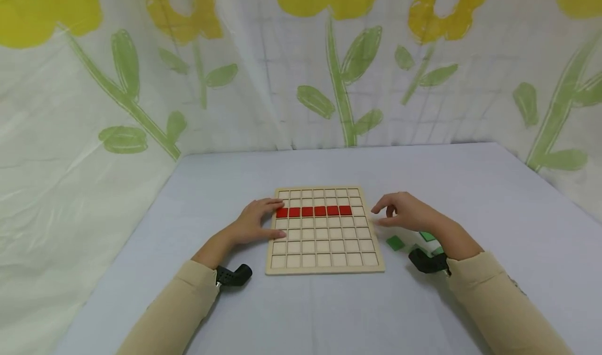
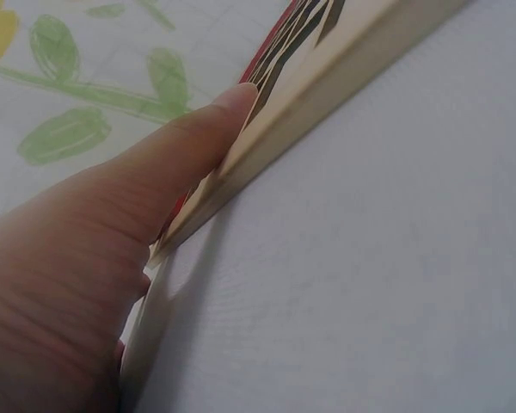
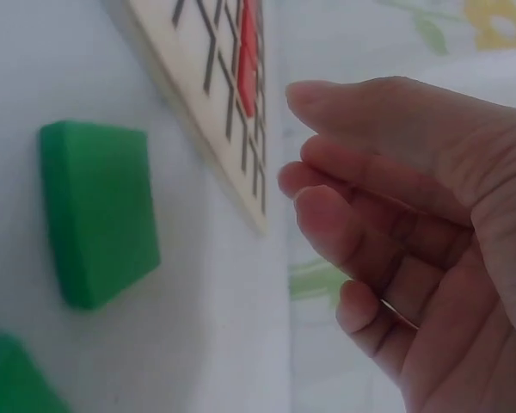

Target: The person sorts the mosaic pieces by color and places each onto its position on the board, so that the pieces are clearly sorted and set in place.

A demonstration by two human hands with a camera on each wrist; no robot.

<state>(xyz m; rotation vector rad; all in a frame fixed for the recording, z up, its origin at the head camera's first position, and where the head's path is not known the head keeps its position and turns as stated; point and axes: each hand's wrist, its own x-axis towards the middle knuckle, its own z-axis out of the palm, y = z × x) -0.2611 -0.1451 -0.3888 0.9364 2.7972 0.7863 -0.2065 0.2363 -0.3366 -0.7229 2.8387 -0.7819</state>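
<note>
A square wooden grid board (image 1: 308, 246) lies on the table, with several red square tiles (image 1: 307, 212) in one row of its cells, running from the left edge. My left hand (image 1: 251, 221) rests at the board's left edge, thumb and fingers spread apart over the frame. In the left wrist view the thumb (image 2: 193, 133) lies along the board's rim. Beyond the board's right edge, my right hand (image 1: 408, 211) hovers with loosely bent fingers and nothing between them. Near it on the table lies a green square tile (image 3: 103, 211).
More green tiles (image 1: 427, 236) lie beneath and beside the right wrist, partly hidden by it. The table (image 1: 235, 313) is covered in pale cloth. Behind it hangs a white curtain (image 1: 263, 83) with yellow flowers. Each wrist wears a black device (image 1: 425, 261).
</note>
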